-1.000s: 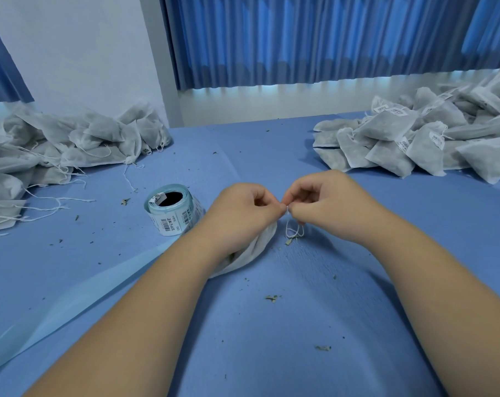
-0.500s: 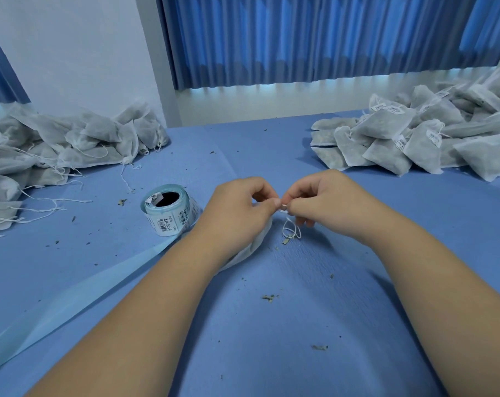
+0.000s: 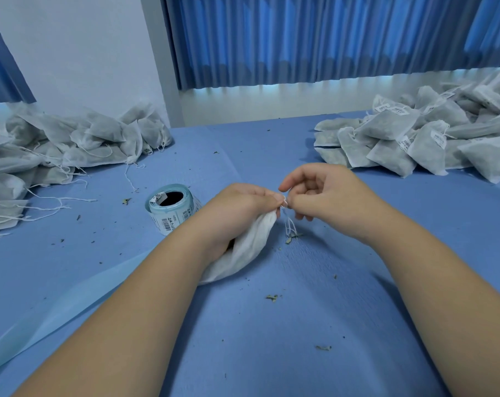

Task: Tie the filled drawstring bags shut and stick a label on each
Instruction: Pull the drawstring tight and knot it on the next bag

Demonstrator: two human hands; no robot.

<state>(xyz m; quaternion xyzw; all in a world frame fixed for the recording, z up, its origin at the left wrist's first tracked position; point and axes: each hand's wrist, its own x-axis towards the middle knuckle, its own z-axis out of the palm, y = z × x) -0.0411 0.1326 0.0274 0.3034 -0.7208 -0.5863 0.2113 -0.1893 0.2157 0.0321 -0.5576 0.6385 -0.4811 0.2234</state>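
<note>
A white drawstring bag [image 3: 244, 250] lies on the blue table [image 3: 300, 325] under my left hand [image 3: 240, 207], which grips its gathered neck. My right hand [image 3: 323, 193] pinches the white drawstring [image 3: 289, 224] right at the neck; the string's loose ends hang down to the table. The roll of barcode labels [image 3: 171, 209] stands just left of my left hand, with its pale blue backing strip [image 3: 57, 310] trailing toward the near left.
A heap of bags with loose strings [image 3: 65, 144] fills the far left. A heap of labelled bags [image 3: 420, 138] fills the far right. Dry herb crumbs [image 3: 272, 297] dot the table. Blue curtains and a white wall stand behind.
My right hand has opened its upper fingers a little and shifted slightly right, still pinching the string at the neck. My left hand keeps its grip on the bag.
</note>
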